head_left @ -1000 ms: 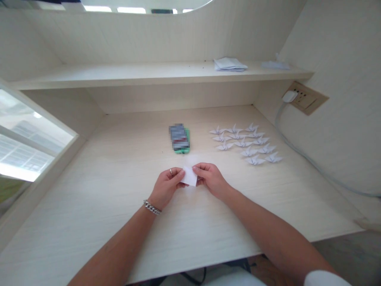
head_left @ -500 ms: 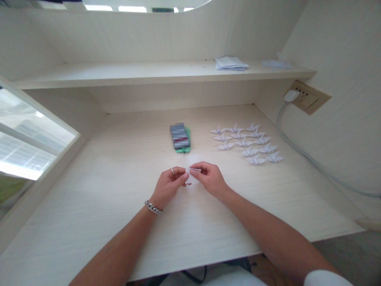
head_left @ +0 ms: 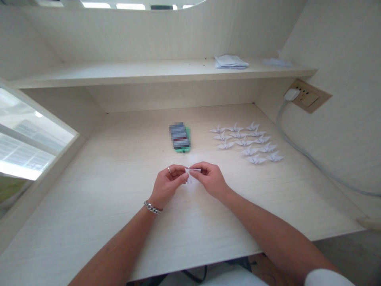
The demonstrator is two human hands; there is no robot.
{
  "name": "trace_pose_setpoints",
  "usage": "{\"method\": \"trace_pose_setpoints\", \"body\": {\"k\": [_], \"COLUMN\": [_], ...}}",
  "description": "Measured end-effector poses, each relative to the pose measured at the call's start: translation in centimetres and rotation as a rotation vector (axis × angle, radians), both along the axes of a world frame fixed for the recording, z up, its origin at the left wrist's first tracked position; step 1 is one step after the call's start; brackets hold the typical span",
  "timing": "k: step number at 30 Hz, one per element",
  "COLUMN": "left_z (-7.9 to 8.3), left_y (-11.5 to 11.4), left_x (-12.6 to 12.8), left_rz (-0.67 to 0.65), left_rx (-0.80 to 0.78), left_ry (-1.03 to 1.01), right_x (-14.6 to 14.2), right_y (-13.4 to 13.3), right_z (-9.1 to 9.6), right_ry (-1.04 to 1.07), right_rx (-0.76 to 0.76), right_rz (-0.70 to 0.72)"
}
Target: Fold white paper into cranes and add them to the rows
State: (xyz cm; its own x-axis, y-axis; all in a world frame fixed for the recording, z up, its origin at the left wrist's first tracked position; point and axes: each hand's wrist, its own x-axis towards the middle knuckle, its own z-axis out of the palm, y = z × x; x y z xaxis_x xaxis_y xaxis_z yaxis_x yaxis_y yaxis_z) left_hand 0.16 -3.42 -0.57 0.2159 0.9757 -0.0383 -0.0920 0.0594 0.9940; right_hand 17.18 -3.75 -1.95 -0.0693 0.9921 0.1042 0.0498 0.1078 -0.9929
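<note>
Between my two hands, just above the desk (head_left: 125, 159), is a small folded piece of white paper (head_left: 189, 175). My left hand (head_left: 169, 180), with a ring and a chain bracelet, pinches its left side between thumb and fingers. On the other side, my right hand (head_left: 210, 178) pinches the paper the same way. Fingertips cover much of it, so its exact folded shape is unclear. Several white paper cranes (head_left: 244, 142) stand in rows on the desk, beyond my right hand.
Beyond my hands lies a phone-like object (head_left: 180, 137) with a green edge, its face blurred. A stack of white paper (head_left: 231, 62) rests on the shelf (head_left: 133, 78). A plug (head_left: 291, 94) sits in the wall socket (head_left: 311, 96), its grey cable (head_left: 309, 159) trailing down the right side.
The left fingers have shifted slightly up on the paper, and a fingertip seen below it is now hidden. My right hand has barely moved.
</note>
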Motion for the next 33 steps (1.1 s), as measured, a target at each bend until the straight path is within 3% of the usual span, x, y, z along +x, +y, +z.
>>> {"method": "trace_pose_setpoints", "body": {"k": [7,11,15,20,25,33], "left_z": [0.5,0.2,-0.1,-0.1,-0.6,-0.5], "left_y": [-0.2,-0.2,0.0,-0.2,-0.5,-0.5], "left_x": [0.3,0.2,0.2,0.3,0.2,-0.1], "left_rz": [0.037,0.052,0.064,0.064,0.039,0.001], "left_rx": [0.034,0.064,0.080,0.146,0.232,0.348], "left_ry": [0.015,0.032,0.030,0.077,0.140,0.277], "right_x": [-0.5,-0.4,-0.3,-0.3,-0.4,-0.3], "right_y": [-0.1,-0.5,-0.7,-0.4,0.1,0.4], "right_z": [-0.4,0.4,0.8,0.4,-0.1,-0.3], "right_ry": [0.035,-0.121,-0.217,0.003,0.175,0.180], "right_rx": [-0.030,0.146,0.296,0.130,-0.023,-0.072], "right_rz": [-0.074,-0.175,-0.110,0.023,0.043,0.067]}}
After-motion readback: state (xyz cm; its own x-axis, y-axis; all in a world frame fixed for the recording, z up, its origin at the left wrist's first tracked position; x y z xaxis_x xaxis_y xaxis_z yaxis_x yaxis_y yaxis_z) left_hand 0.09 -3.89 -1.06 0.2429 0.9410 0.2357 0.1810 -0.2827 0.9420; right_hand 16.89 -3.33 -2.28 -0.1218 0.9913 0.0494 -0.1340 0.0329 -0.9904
